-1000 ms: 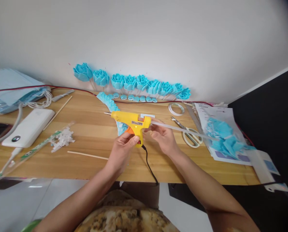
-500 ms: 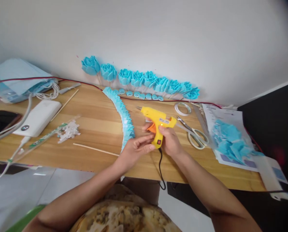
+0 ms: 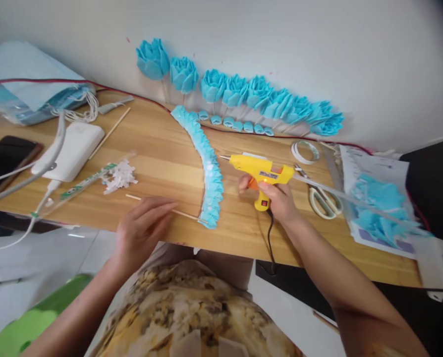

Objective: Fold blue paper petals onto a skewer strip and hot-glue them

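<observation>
My right hand (image 3: 281, 201) is wrapped round the handle of a yellow glue gun (image 3: 260, 171), fingers at its orange trigger. A small light glows near my thumb, and a clear glue stick (image 3: 329, 193) sticks out behind. My left hand (image 3: 143, 228) reaches over a thin wooden stick (image 3: 186, 214) lying near the table's front edge. Its fingers are stretched out over the stick, with the thumb hidden. Between my hands a curved strip of pleated light blue material (image 3: 208, 166) lies on the table, its near end by the stick's tip.
Several blue flowers on sticks (image 3: 258, 91) lean against the wall, with small blue rolls (image 3: 229, 122) before them. Scissors (image 3: 323, 201), a tape roll (image 3: 305, 152) and bagged blue petals (image 3: 383, 208) lie right. White scraps (image 3: 120, 176), a power bank (image 3: 75, 153) and a phone (image 3: 9, 161) lie left.
My left hand has left the glue gun's handle and moved left to the wooden stick. The right hand keeps the glue gun. The view has tilted down a little.
</observation>
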Tool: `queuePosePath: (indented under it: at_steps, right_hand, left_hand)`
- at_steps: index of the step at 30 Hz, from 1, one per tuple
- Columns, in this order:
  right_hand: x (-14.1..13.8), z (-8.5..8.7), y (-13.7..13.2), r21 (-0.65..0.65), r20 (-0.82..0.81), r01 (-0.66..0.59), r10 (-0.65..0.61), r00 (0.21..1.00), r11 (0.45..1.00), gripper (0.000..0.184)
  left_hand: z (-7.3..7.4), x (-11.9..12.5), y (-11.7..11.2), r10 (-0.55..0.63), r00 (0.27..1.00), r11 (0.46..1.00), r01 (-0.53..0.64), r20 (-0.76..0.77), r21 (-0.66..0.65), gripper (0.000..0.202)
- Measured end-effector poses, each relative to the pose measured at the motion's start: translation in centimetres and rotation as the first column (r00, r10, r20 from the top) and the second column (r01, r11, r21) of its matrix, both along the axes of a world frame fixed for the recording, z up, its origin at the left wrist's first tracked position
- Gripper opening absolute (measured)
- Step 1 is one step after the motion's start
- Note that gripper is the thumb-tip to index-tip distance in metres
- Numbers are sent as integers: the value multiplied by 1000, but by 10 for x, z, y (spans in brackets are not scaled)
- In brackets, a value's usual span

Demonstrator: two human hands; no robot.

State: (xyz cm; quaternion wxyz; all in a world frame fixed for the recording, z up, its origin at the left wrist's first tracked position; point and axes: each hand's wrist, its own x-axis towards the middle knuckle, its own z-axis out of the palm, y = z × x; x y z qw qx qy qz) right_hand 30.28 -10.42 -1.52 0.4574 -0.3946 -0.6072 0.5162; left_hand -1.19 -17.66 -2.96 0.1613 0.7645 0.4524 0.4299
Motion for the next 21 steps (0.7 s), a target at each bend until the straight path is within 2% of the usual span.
queuePosePath:
  at_steps: [3, 8, 11, 17, 21]
  right_hand:
    - [-4, 9, 1, -41, 25, -122, 123, 992, 992, 36]
    - [1, 19, 0, -125, 56, -322, 331, 942, 938, 34]
    - [6, 15, -4, -163, 73, -353, 369, 927, 921, 35]
    - [19, -3, -20, -222, 109, -370, 400, 910, 902, 42]
    - [32, -7, -27, -250, 151, -380, 423, 894, 891, 37]
  left_hand:
    - [-9, -3, 7, -57, 994, 994, 65, -98, 85, 19]
    - [-16, -4, 11, -79, 984, 991, 95, -158, 98, 17]
    - [-21, -4, 11, -70, 977, 991, 92, -201, 99, 17]
    - [-22, -3, 9, -49, 965, 993, 75, -256, 93, 20]
    - [-20, -3, 9, -38, 964, 993, 66, -263, 99, 22]
